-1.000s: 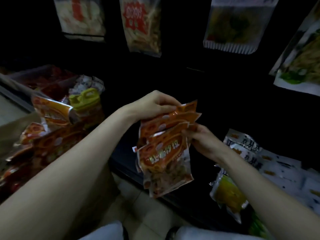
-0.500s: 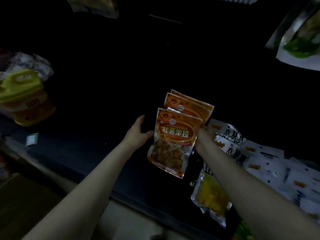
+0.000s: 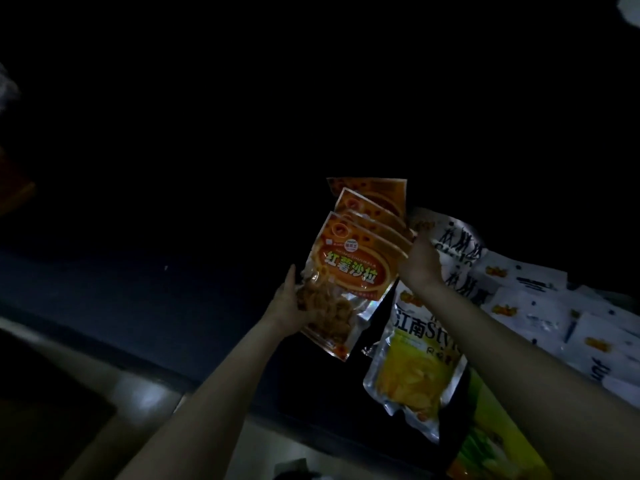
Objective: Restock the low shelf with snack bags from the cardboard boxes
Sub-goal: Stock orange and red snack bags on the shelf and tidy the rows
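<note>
A fanned stack of several orange snack bags [image 3: 360, 268] lies tilted over the dark low shelf [image 3: 145, 306], its far end reaching into the shadow. My left hand [image 3: 289, 303] holds the stack's lower left edge, by the clear window showing brown pieces. My right hand [image 3: 417, 263] grips the stack's right edge near the top. The bags overlap like cards, the front one showing green and white lettering. No cardboard box can be made out in this view.
To the right on the shelf lie a clear bag of yellow snacks [image 3: 412, 368] and a row of white bags [image 3: 540, 306]. The shelf's front edge [image 3: 194, 372] runs diagonally above the pale floor [image 3: 145, 407]. The back of the shelf is in darkness.
Both hands have carried the orange bags forward and down from in front of my body onto the low shelf, next to the white bags. The view has dropped and shifted right.
</note>
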The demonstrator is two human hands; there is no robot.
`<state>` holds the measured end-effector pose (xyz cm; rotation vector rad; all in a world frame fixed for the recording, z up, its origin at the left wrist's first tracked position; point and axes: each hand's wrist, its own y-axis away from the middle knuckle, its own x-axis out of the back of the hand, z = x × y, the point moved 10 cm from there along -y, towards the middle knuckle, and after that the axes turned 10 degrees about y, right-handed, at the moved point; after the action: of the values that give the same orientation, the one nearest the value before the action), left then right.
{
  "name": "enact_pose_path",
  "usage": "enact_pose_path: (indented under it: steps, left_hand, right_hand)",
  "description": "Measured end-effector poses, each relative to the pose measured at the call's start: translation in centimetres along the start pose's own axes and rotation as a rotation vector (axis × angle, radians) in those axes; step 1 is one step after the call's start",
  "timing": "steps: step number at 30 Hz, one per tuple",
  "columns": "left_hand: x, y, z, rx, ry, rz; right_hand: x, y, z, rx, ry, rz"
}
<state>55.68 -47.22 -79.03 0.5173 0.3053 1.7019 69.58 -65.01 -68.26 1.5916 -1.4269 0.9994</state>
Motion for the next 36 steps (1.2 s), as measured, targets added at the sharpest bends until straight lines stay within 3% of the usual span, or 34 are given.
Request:
enact_pose_path:
  steps: [2, 6, 11, 14, 17, 19, 22, 27, 30, 36]
  left_hand:
    - [-0.1, -0.1, -1.6, 0.058, -0.148, 0.049]
    - [1.3, 0.5, -3.6, 0.129, -0.312, 0.133]
    - [0.6, 0.0, -2.7, 0.026, -0.287, 0.114]
    - [0.4, -0.2, -2.6, 0.030, -0.316, 0.164]
    - [0.4, -0.7, -2.7, 0.042, -0.378, 0.161]
    - [0.3, -1.1, -2.9, 0.035, -0.406, 0.120]
    - [0.0, -0.9, -3.5, 0.026, -0.389, 0.082]
    - [-0.5, 1.3, -3.1, 0.017, -0.428, 0.117]
    - [-0.2, 2.0, -2.9, 0.008, -0.420, 0.159]
    - [-0.7, 2.5, -3.5, -0.018, -0.384, 0.186]
  right_hand:
    - [-1.2, 0.2, 0.3, 0.020, 0.008, -0.083]
    - [-4.1, 0.5, 1.1, -0.049, -0.231, -0.233]
    - [-2.2, 0.3, 1.4, -0.090, -0.294, -0.059]
    - [-0.1, -0.6, 1.3, -0.061, -0.412, 0.060]
    - [2.0, -1.4, 2.1, -0.114, -0.413, 0.218]
    - [2.2, -1.8, 2.2, -0.086, -0.384, 0.238]
    - [0.8, -2.0, 1.2, 0.021, -0.325, 0.145]
    - [0.6, -0.6, -0.5, 0.161, -0.448, 0.035]
    - [0.3, 0.8, -0.7, 0.287, -0.259, -0.023]
    - [-2.6, 1.5, 0.5, 0.224, -0.006, -0.186]
